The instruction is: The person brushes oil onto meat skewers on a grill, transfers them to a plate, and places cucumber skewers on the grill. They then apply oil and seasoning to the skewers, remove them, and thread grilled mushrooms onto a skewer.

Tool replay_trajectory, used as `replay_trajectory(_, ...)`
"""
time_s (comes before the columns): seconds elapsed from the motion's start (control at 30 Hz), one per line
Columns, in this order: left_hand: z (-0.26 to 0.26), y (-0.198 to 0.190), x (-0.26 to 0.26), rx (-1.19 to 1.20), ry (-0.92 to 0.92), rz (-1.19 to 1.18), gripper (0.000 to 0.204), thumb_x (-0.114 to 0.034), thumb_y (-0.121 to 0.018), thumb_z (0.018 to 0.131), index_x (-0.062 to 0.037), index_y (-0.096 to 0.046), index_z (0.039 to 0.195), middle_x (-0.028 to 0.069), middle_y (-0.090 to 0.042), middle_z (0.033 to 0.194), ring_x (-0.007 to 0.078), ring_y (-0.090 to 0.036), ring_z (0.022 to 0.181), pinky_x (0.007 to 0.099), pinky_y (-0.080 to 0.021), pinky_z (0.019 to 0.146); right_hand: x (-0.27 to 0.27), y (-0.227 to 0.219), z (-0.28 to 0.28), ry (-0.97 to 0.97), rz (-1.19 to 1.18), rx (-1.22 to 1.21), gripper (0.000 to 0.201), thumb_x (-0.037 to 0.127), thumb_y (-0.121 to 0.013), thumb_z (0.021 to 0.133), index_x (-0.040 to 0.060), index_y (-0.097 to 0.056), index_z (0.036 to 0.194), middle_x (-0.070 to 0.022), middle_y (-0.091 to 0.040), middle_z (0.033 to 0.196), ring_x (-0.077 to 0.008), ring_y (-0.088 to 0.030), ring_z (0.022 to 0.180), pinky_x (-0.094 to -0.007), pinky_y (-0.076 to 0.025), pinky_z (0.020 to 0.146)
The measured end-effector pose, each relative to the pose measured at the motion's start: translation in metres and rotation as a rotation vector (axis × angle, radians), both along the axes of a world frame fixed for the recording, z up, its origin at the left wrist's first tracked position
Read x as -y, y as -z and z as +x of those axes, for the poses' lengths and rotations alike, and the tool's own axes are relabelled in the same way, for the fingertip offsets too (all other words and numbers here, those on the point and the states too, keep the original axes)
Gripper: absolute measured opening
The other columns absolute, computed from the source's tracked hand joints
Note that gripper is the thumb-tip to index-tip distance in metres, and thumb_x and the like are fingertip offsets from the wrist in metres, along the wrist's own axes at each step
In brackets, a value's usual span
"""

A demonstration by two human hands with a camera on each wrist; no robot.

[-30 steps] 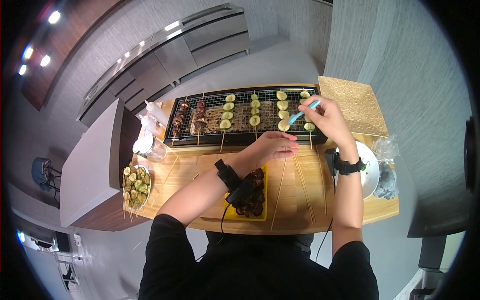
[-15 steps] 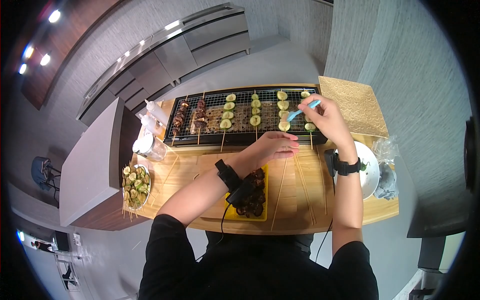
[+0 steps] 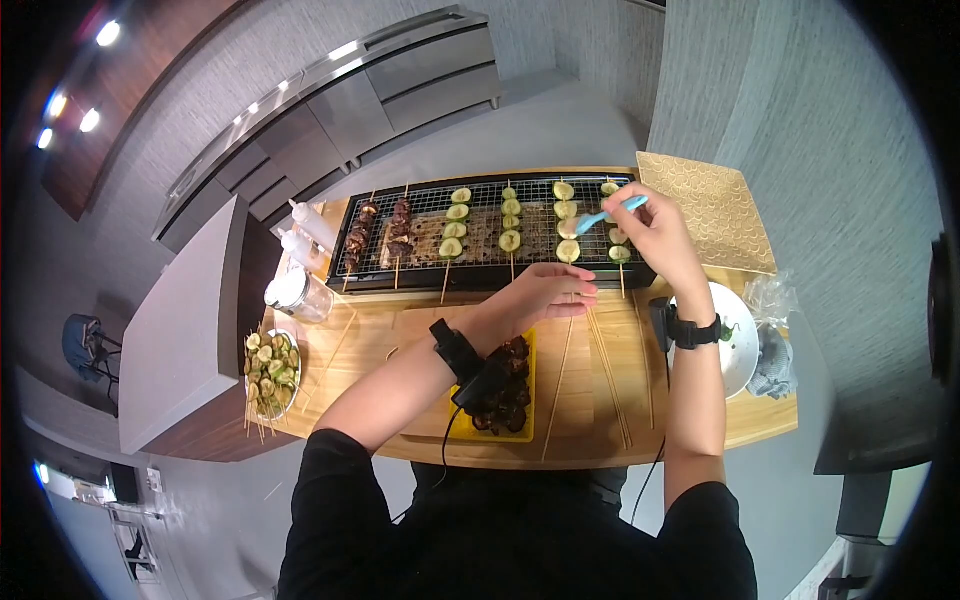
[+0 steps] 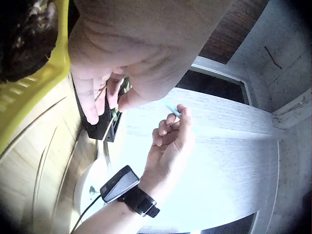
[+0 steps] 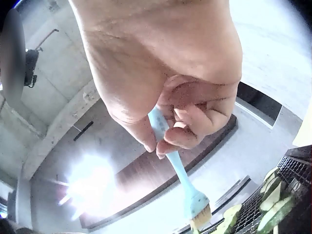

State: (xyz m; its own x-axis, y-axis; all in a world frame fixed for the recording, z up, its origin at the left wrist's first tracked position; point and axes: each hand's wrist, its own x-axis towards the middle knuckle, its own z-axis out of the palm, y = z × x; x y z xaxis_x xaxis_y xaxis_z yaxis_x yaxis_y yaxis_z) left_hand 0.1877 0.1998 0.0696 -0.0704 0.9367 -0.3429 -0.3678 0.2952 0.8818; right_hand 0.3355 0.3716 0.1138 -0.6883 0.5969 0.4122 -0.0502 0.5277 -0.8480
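Note:
In my right hand [image 3: 650,230] I grip a light blue basting brush [image 5: 178,170] by its handle. Its pale bristles [image 3: 570,228] lie over the middle slices of a skewer of green-rimmed vegetable slices [image 3: 568,250] on the grill. My left hand [image 3: 548,292] is at the grill's near edge, by that skewer's lower end. In the left wrist view a thin wooden stick [image 4: 108,127] runs between the thumb and fingers, which pinch it. More vegetable skewers [image 3: 510,240] and two dark brown skewers [image 3: 401,225] lie on the grill rack [image 3: 480,255].
Below the left wrist stands a yellow tray [image 3: 531,400] of dark pieces. Bare sticks [image 3: 608,385] lie on the table. At left are a plate of skewers [image 3: 272,375], a jar [image 3: 300,295] and squeeze bottles [image 3: 300,250]. A white plate [image 3: 740,365] and gold mat [image 3: 710,215] are at right.
The brush has moved from the lowest slice farther up the same skewer, away from me, and its handle lies flatter. My left hand has stayed in place.

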Motion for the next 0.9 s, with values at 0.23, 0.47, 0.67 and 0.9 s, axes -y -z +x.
replay_trajectory(0.23, 0.000, -0.002, 0.001, 0.006, -0.003, 0.001, 0.037, -0.010, -0.060, 0.107, 0.0073, -0.056, 0.139, 0.0179, -0.065, 0.135, 0.0273, -0.067, 0.127, 0.0350, -0.055, 0.111, -0.002, 0.006, -0.005, 0.040, 0.006, -0.017, 0.012, 0.016, -0.073, 0.101, 0.0046, -0.072, 0.100, 0.0063, -0.056, 0.064, -0.0027, -0.047, 0.057, -0.0249, -0.036, 0.052)
replay_trajectory(0.47, 0.000, -0.003, 0.001, -0.004, 0.007, 0.007, 0.038, -0.010, -0.059, 0.108, 0.0083, -0.055, 0.140, 0.0181, -0.065, 0.135, 0.0274, -0.067, 0.128, 0.0347, -0.054, 0.112, -0.007, 0.013, -0.007, 0.064, 0.025, 0.017, 0.012, 0.016, -0.073, 0.101, 0.0046, -0.073, 0.102, 0.0053, -0.058, 0.067, -0.0035, -0.049, 0.057, -0.0254, -0.038, 0.052)
replay_trajectory(0.67, -0.001, -0.001, 0.002, 0.004, 0.007, 0.010, 0.037, -0.011, -0.059, 0.108, 0.0075, -0.055, 0.140, 0.0175, -0.065, 0.135, 0.0270, -0.067, 0.127, 0.0348, -0.055, 0.111, -0.009, 0.017, -0.010, 0.112, 0.046, -0.010, 0.013, 0.016, -0.074, 0.098, 0.0058, -0.075, 0.107, 0.0013, -0.064, 0.069, -0.0048, -0.052, 0.057, -0.0266, -0.042, 0.054)
replay_trajectory(0.9, 0.001, -0.002, 0.001, 0.003, -0.005, -0.008, 0.036, -0.011, -0.059, 0.108, 0.0063, -0.056, 0.139, 0.0174, -0.066, 0.135, 0.0273, -0.068, 0.126, 0.0356, -0.055, 0.111, -0.009, 0.021, -0.012, 0.115, 0.026, 0.015, 0.017, 0.016, -0.073, 0.099, 0.0060, -0.077, 0.112, -0.0035, -0.076, 0.079, -0.0055, -0.060, 0.063, -0.0262, -0.047, 0.059)
